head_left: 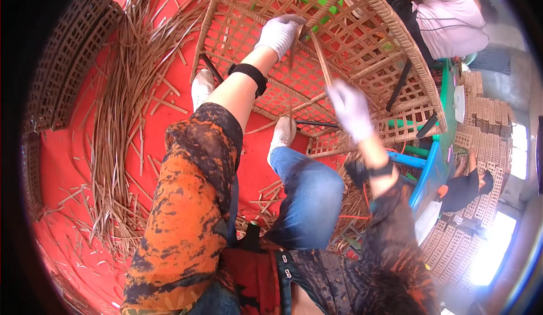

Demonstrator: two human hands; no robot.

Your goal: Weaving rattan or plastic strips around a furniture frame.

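Observation:
A large brown woven basket frame (390,18) with an open lattice and a thick wrapped rim lies tilted in front of me. My left hand (280,35), in a white knit glove, is closed at the middle of the lattice, pinching a flat brown weaving strip (293,52) by a crossing of the frame. My right hand (349,110), also gloved and slightly blurred, is closed on a strip (320,57) that runs taut up toward the left hand. The left fingertips partly hide where the strips meet the lattice.
Long loose strips (113,122) lie heaped on the red floor (62,162) at left. Dark woven panels (70,54) stand at far left. A blue stool (424,173) is at right. Two people, one in a pink shirt (449,23), and stacked woven pieces (486,111) are farther right.

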